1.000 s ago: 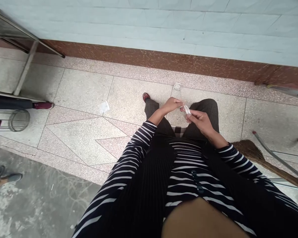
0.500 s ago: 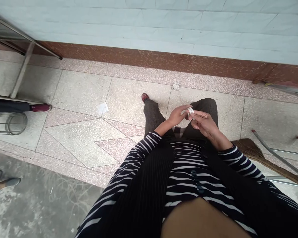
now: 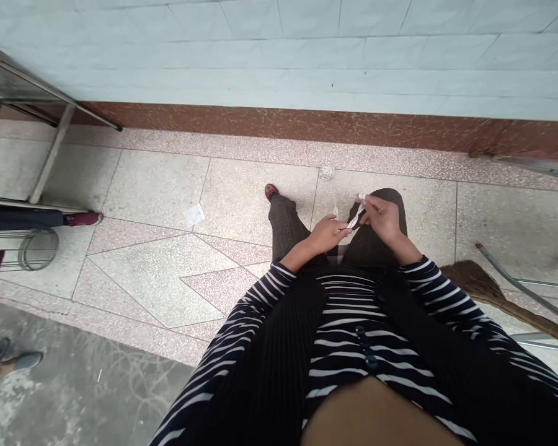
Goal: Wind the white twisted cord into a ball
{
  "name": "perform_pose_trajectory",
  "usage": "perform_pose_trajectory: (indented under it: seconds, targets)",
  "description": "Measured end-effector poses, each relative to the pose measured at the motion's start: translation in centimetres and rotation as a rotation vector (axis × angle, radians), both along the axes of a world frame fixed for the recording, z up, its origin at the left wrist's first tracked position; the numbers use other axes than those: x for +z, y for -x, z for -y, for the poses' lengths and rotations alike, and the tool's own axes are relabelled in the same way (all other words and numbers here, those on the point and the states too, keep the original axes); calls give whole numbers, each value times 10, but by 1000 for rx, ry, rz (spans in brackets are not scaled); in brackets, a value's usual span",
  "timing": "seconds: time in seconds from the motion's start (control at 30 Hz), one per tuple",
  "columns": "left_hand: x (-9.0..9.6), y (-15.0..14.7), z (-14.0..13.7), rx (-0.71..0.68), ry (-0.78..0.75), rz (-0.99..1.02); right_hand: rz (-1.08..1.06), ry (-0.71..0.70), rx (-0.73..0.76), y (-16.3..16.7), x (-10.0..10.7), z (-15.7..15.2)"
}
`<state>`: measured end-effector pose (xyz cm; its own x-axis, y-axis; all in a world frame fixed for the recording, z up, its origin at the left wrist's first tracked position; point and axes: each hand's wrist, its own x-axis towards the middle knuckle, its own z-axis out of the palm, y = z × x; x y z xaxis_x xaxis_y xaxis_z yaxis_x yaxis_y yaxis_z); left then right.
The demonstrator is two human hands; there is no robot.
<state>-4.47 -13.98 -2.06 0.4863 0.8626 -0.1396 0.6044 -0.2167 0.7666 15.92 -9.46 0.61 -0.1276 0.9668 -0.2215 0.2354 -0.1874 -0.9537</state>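
Observation:
Both hands are over my lap, joined by a twisted length of white cord (image 3: 354,219). My left hand (image 3: 327,233) is closed on its lower end, with the thumb and fingers pressed together. My right hand (image 3: 382,219) pinches the upper end, where more white cord is bunched at the fingertips. A loose strand rises above my left hand toward a small coil of white cord (image 3: 326,172) on the floor. Whether the cord is knotted or only folded cannot be made out.
A broom (image 3: 474,280) and a metal-legged stool (image 3: 516,282) are at my right. A white paper (image 3: 194,215) lies on the tiled floor. At left are a metal-framed table (image 3: 51,148), a wire rack (image 3: 38,249) and other people's feet. A tiled wall (image 3: 279,68) runs ahead.
My hands have moved apart, the right one up and the left one slightly down. A length of white cord now spans between them; before, they met at a small white bundle.

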Motion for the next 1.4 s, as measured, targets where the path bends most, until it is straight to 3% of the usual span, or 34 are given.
perform_pose_trajectory:
  seconds: [0.13, 0.27, 0.47, 0.67, 0.77, 0.9, 1.03, 1.1, 1.2, 1.3, 1.4]
  targets:
    - [25, 18, -13, 9, -89, -31, -30, 172, 206, -2, -9, 25]
    - [36, 32, -33, 26, -70, -4, -165, 339, 392, 0, 8, 51]
    - [13, 34, -37, 58, 52, 58, -372, 381, 380, -3, 46, 53]
    - [-11, 23, -16, 80, 92, -33, -440, 223, 324, 2, 60, 32]
    - [-8, 19, -9, 42, 82, -22, -303, 139, 339, 2, 52, 20]
    - [8, 27, -9, 17, -10, -68, 180, 37, 385, -4, 32, 15]
    - [27, 38, -14, 15, -187, -118, 344, 224, 510, -11, 20, 28]
    - [32, 39, -18, -15, -229, -113, 232, 364, 632, -13, 23, 35]
    - [29, 37, -22, -33, -180, -79, -140, 498, 794, -18, 37, 40]
    - [15, 35, -22, 25, -74, -21, -458, 469, 838, -20, 56, 41]
    - [0, 33, -20, 90, 11, 22, -605, 395, 839, -17, 74, 41]
